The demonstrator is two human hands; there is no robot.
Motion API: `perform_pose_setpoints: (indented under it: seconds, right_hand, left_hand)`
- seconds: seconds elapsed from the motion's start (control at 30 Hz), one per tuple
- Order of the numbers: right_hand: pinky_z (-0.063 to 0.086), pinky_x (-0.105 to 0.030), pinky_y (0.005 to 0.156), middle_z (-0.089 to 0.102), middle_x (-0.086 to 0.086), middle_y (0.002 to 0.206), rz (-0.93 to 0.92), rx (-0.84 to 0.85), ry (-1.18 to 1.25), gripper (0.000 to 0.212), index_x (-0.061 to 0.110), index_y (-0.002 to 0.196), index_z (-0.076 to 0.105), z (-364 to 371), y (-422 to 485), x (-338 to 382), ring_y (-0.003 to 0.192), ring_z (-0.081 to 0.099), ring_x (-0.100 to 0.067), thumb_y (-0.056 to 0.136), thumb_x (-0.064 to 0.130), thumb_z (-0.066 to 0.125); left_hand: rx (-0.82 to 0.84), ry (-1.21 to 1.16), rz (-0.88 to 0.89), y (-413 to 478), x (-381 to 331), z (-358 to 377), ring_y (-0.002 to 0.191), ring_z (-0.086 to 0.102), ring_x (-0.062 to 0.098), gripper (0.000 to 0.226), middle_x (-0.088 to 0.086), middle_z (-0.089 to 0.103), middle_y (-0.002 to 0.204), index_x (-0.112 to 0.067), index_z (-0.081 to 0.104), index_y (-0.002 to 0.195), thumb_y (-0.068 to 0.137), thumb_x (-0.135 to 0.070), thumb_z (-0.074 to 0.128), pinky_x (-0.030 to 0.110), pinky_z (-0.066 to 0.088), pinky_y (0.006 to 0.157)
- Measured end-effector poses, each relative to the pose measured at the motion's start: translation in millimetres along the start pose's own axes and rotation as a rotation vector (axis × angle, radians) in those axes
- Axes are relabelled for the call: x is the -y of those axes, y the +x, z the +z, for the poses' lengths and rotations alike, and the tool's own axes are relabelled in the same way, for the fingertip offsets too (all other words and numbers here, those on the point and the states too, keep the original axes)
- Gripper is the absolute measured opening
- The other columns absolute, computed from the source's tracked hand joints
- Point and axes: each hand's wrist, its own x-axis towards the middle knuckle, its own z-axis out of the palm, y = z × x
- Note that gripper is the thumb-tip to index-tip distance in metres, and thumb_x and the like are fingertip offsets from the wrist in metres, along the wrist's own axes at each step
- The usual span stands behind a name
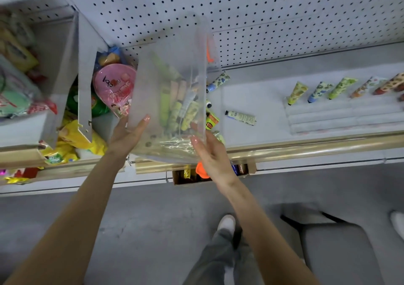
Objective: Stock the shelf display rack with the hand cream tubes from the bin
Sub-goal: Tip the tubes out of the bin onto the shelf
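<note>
Currently, in the head view, a clear plastic bin is held tilted over the shelf between both hands. The left hand is closed on the bin's left wall near the bottom, with the thumb laid on the near face. The right hand is closed on the bottom right corner in like manner. Neither grip is free, as both are taken up with the bin. The bin's bottom is turned toward the person. Its mouth appears to be turned toward the pegboard behind it, though blur leaves the exact tilt uncertain.

The hand cream tubes are seen through the wall, heaped in the bin's lower half, with their long axes mostly run from bottom to mouth. Just right of the bin a few tubes lie loose on the shelf, and a dark-capped tube lies crosswise a little farther out. Well to the right of the bin the stepped display rack is set. A row of tubes is leaned along its top step, caps toward the front.

Since the rack lies to the bin's right, the right hand is judged the nearer one. It would probably have to be freed from the bin while the left steadies it, and each tube turned so its cap faces the front.
</note>
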Motion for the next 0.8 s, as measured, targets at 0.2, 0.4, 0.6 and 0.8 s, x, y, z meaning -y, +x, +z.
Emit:
perform_pose_setpoints:
  seconds: [0.2, 0.4, 0.6, 0.8]
  right_hand:
    - [0.035, 0.004, 0.075, 0.057, 0.03, 0.095, -0.001, -0.094, -0.055, 0.017, 0.029, 0.112, 0.056, 8.5, 8.0, 0.6, 0.088, 0.049, 0.029, 0.098, 0.029, 0.047]
    - [0.033, 0.006, 0.076, 0.055, 0.031, 0.101, -0.009, -0.067, -0.048, 0.031, 0.017, 0.12, 0.061, 8.0, 10.2, -0.9, 0.094, 0.048, 0.029, 0.098, 0.032, 0.045]
    - [0.034, 0.005, 0.076, 0.062, 0.019, 0.105, 0.002, -0.061, -0.031, 0.031, 0.012, 0.116, 0.063, -6.2, 12.6, 3.6, 0.095, 0.051, 0.024, 0.097, 0.03, 0.047]
    - [0.037, -0.001, 0.082, 0.062, 0.023, 0.115, 0.012, -0.081, 0.005, 0.042, 0.022, 0.115, 0.065, -21.6, 6.0, 12.1, 0.106, 0.048, 0.021, 0.089, 0.047, 0.044]
  left_hand:
    - [-0.031, 0.032, -0.017, 1.4, 1.4, -0.7, 0.117, 0.057, 0.026, 0.082, -0.002, 0.062, 0.126, -0.032, 0.051, 0.129, 0.061, -0.076, 0.06, 0.042, 0.04, 0.107]
    - [-0.058, 0.046, -0.009, 0.8, 0.5, 2.9, 0.113, 0.059, 0.03, 0.088, 0.003, 0.065, 0.122, -0.028, 0.054, 0.127, 0.057, -0.081, 0.055, 0.045, 0.044, 0.103]
    - [-0.08, 0.082, 0.022, -4.7, -6.7, 8.1, 0.113, 0.059, 0.029, 0.091, 0.0, 0.066, 0.119, -0.027, 0.057, 0.123, 0.053, -0.085, 0.051, 0.045, 0.043, 0.103]
    - [-0.112, 0.211, 0.105, -14.8, -25.6, 10.1, 0.115, 0.057, 0.032, 0.094, -0.001, 0.067, 0.118, -0.027, 0.053, 0.126, 0.053, -0.087, 0.045, 0.043, 0.043, 0.102]
